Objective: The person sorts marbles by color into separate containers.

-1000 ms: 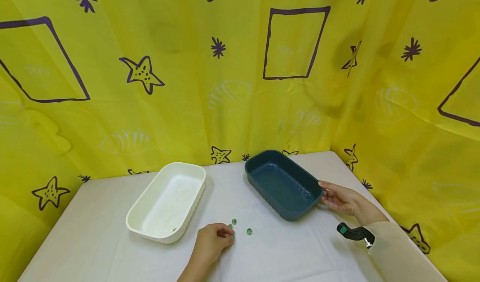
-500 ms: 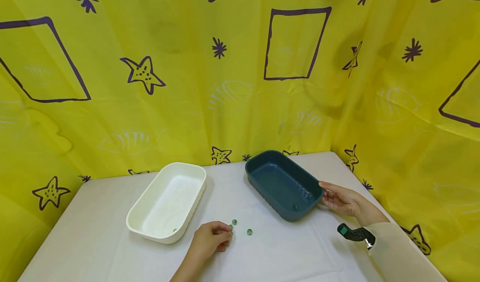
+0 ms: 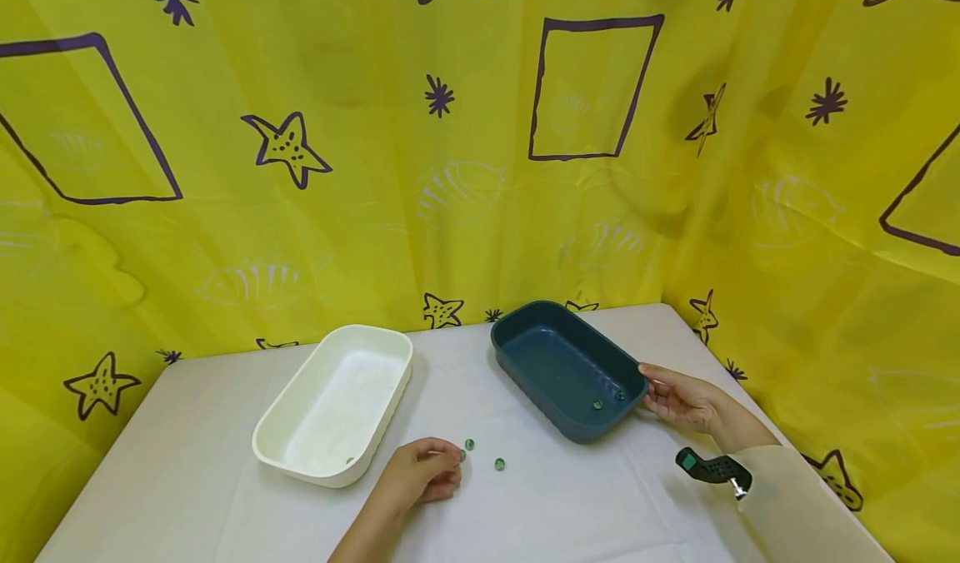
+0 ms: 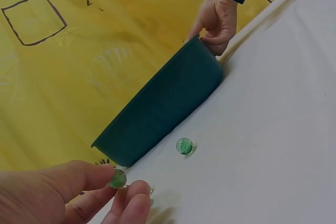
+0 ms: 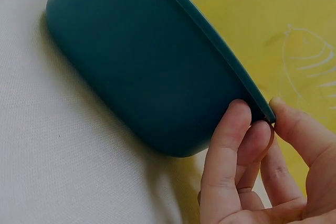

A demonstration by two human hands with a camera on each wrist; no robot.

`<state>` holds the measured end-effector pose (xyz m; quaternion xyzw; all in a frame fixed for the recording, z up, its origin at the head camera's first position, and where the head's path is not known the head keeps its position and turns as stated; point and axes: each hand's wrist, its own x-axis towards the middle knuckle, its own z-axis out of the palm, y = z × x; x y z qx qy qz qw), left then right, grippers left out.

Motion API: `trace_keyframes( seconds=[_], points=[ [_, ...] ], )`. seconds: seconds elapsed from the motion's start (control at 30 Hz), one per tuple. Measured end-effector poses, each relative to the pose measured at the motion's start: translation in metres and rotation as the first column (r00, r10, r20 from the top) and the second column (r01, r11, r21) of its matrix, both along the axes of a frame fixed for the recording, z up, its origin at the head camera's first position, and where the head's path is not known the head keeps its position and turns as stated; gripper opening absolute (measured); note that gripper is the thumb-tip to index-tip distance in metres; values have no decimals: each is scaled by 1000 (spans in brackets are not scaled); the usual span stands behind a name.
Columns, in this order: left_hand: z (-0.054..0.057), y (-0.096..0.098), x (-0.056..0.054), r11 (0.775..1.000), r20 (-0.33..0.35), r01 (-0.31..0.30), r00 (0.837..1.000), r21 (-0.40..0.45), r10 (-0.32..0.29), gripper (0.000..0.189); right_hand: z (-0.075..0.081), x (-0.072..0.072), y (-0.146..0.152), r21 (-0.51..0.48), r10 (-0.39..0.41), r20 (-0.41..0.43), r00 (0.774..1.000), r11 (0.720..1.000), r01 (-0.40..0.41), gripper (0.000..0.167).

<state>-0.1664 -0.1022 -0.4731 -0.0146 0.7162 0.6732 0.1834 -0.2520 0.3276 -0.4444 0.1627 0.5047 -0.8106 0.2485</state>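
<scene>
My left hand [image 3: 420, 473] pinches a green glass marble [image 4: 118, 178] between thumb and finger, low over the white tabletop. Beyond its fingertips in the head view lie loose marbles: one [image 3: 469, 445], another [image 3: 462, 455] partly behind the fingers, and a third [image 3: 500, 465] further right. At the right, my right hand [image 3: 684, 401] holds the rim of a dark teal tray [image 5: 131, 61], thumb on the rim and fingers against the outer wall. Inside that tray are two marbles, one green [image 3: 597, 405] and one darker [image 3: 620, 396] by the near right corner.
A white tray [image 3: 279, 413] stands left of my left hand, with a small greenish marble [image 3: 349, 460] in its near corner. Yellow patterned cloth [image 3: 360, 205] hangs behind and to the right of the table [image 3: 570, 505]. A black device [image 3: 712, 466] sits on the right wrist.
My left hand has taken a marble off the table and drawn back slightly left. One marble has rolled further into the teal tray. The right hand has kept its grip in place.
</scene>
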Motion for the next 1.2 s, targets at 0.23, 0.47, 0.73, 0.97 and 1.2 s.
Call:
trace_keyframes(
  seconds=[0.23, 0.47, 0.73, 0.97, 1.2],
  points=[
    [4, 3, -4, 998, 1, 7, 1000, 60, -7, 27, 1, 2, 0, -2, -13, 11, 1000, 1000, 13, 16],
    [13, 6, -7, 991, 14, 8, 1000, 132, -10, 30, 0, 2, 0, -10, -9, 11, 1000, 1000, 9, 17],
    [18, 9, -14, 977, 21, 17, 1000, 215, -22, 33, -1, 0, 2, -18, 1, 9, 1000, 1000, -1, 19],
    [25, 16, -21, 966, 30, -2, 1000, 260, -6, 30, 0, 0, 1, -12, -3, 6, 1000, 1000, 3, 18],
    [31, 24, -28, 957, 40, -23, 999, 291, 12, 24, 1, 0, 0, -8, -15, 13, 1000, 1000, 15, 19]
  ],
)
